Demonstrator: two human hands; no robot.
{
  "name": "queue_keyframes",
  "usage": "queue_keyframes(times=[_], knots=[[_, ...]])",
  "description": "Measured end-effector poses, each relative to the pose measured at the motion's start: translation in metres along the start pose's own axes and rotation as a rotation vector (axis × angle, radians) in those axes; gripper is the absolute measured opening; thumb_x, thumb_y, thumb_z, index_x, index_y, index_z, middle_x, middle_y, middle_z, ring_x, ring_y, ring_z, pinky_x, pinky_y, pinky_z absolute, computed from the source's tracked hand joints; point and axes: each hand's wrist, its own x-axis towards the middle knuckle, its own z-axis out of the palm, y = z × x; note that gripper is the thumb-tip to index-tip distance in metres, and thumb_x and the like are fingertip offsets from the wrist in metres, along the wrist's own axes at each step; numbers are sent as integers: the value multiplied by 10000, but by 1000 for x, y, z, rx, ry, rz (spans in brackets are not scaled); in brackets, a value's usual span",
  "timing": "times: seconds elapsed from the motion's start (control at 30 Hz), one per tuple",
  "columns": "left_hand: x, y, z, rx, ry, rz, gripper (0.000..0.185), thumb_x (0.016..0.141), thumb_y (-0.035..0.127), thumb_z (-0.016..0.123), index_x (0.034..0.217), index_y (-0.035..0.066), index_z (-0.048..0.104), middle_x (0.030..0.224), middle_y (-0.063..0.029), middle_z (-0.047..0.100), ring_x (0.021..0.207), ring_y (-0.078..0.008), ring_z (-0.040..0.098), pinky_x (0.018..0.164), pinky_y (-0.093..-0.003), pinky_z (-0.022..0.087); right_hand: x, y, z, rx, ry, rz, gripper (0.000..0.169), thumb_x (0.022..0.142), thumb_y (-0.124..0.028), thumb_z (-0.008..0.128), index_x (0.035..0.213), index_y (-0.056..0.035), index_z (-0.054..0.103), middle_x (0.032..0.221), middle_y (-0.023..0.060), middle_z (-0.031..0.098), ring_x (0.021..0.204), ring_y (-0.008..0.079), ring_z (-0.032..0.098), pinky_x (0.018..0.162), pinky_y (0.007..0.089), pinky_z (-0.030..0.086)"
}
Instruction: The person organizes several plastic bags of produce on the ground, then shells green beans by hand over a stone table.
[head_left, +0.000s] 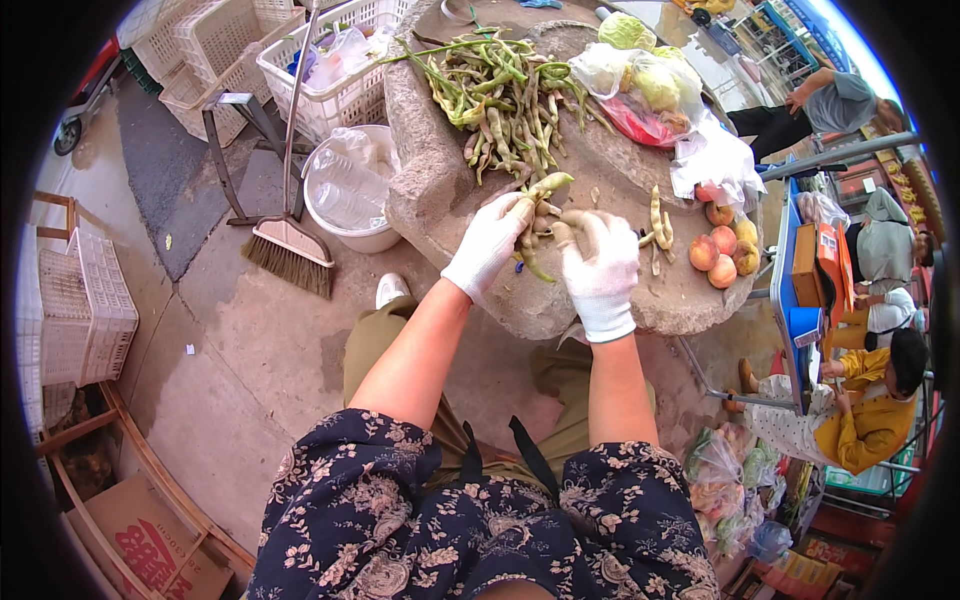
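White knit gloves cover both of my hands. My left hand (493, 238) is closed on several green bean pods (541, 196) above the near edge of a rough stone slab (457, 210). Beside it, my right hand (598, 262) has its fingers curled close to the pods; whether anything is between its fingertips cannot be told. A large heap of long bean pods (510, 97) lies on the slab beyond my hands. A few paler pods (658, 225) rest to the right of my right hand, and small loose bits lie on the stone between.
Peaches (723, 240) and bagged cabbages (660, 86) sit on the slab's right side. Left of the slab stand a white bucket (349, 187) of plastic bottles, a broom (289, 251) and plastic crates (337, 82). Several people are at the right, one in a yellow top (874, 420) near a blue-edged table (787, 300).
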Motion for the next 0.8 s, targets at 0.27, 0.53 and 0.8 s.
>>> queue_keyframes(times=[0.27,0.53,0.8], knots=[[-4,-6,-1,633,-145,23,263,934,248,496,1070,42,587,809,-49,627,682,-121,574,616,-278,473,12,16,-7,-257,-287,-374,201,754,-142,590,949,-142,634,877,36,603,848,236,547,759,380,406],[0,-20,5,1436,17,527,135,778,125,548,897,63,565,773,-146,607,726,-342,590,650,-434,471,14,13,10,-422,-343,-368,52,701,-144,557,711,-95,572,745,72,532,785,259,511,699,382,382],[-2,-8,6,1224,133,597,89,786,100,548,861,53,538,760,-155,575,739,-356,572,650,-446,456,11,16,16,-86,-166,-95,58,715,-103,608,767,-92,632,772,81,587,802,274,559,732,398,438]])
